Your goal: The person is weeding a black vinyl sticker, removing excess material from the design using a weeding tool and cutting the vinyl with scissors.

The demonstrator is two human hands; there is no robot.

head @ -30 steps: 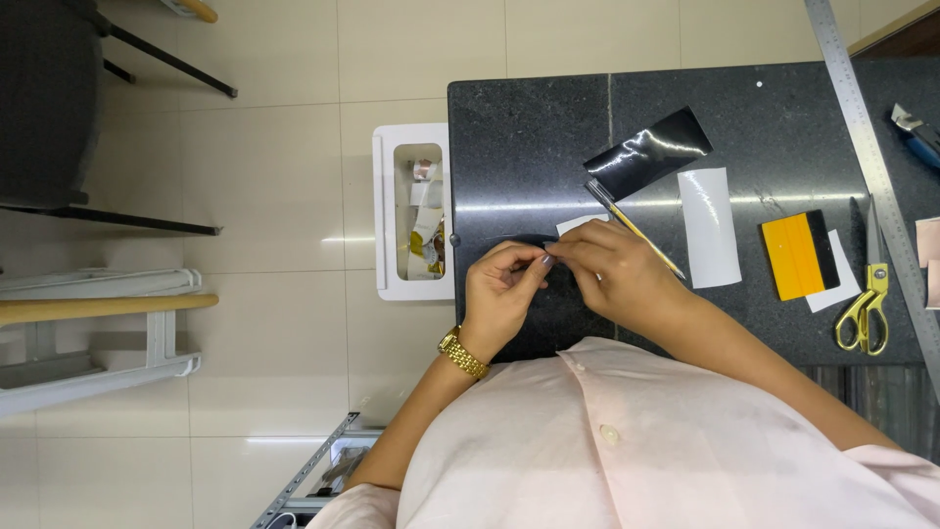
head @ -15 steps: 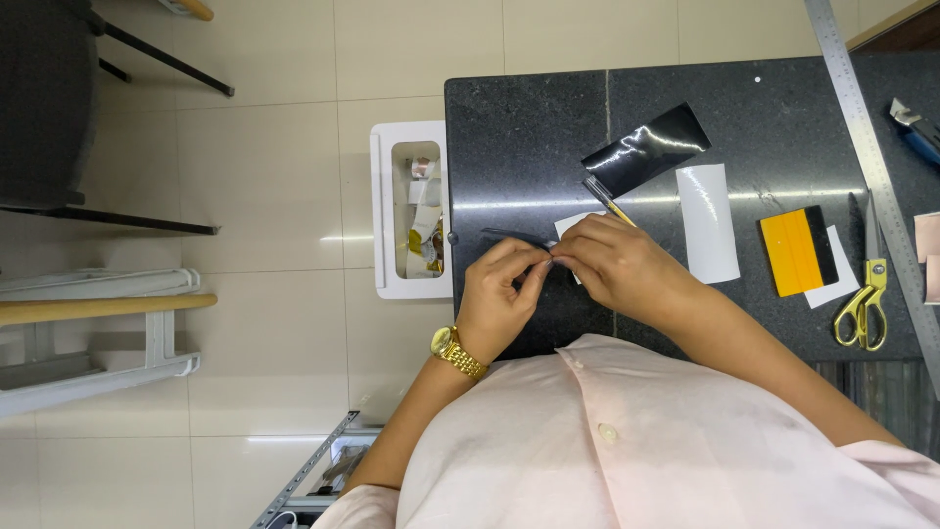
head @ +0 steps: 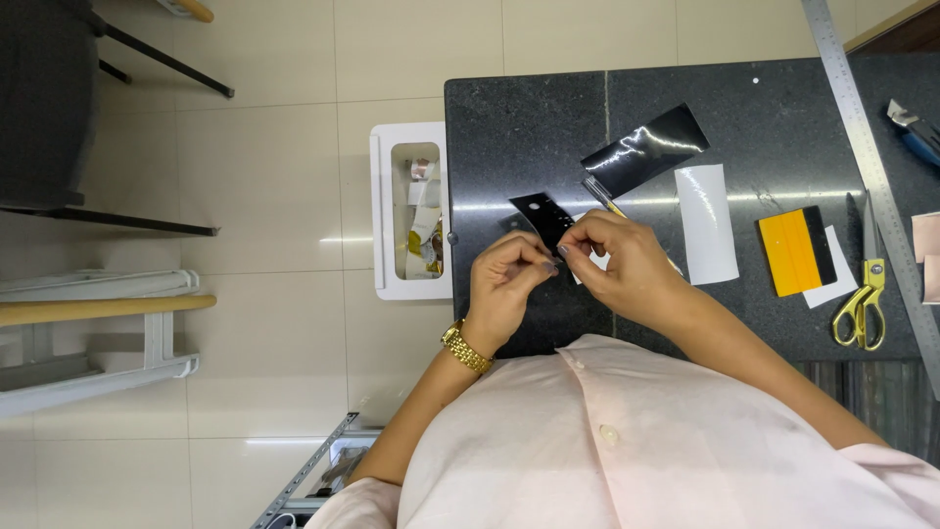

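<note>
Far left there's a dark chair (head: 49, 108) and a white frame with a wooden rail (head: 98, 309) standing on the tiled floor. Next over, a white bin (head: 387, 211) sits right against the edge of the dark stone table (head: 519, 127), with scraps of paper and film inside it.

Then the hands, both over the near edge of the table. The left hand (head: 504, 294), gold watch (head: 465, 348) on the wrist, has its fingertips pinched together at the lower corner of a small black film piece (head: 543, 216). The right hand (head: 627, 264) is pinching that same corner from the other side, so both hands grip the little strip right where they meet. The film piece sticks up and to the left from the fingers, tilted, and looks lifted off the tabletop. There's a thin pen-like tool (head: 599, 194) poking out behind the right hand; can't tell if the hand is touching it.

Further right, a bigger glossy black film sheet (head: 646, 147) lies flat, then a white backing sheet (head: 707, 223) just beside it. After that a yellow squeegee (head: 791, 250) rests on a white paper, then yellow-handled scissors (head: 864, 284), and a long metal ruler (head: 871, 167) runs diagonally down the right side. A blue-handled tool (head: 916, 132) sits at the far right edge.
</note>
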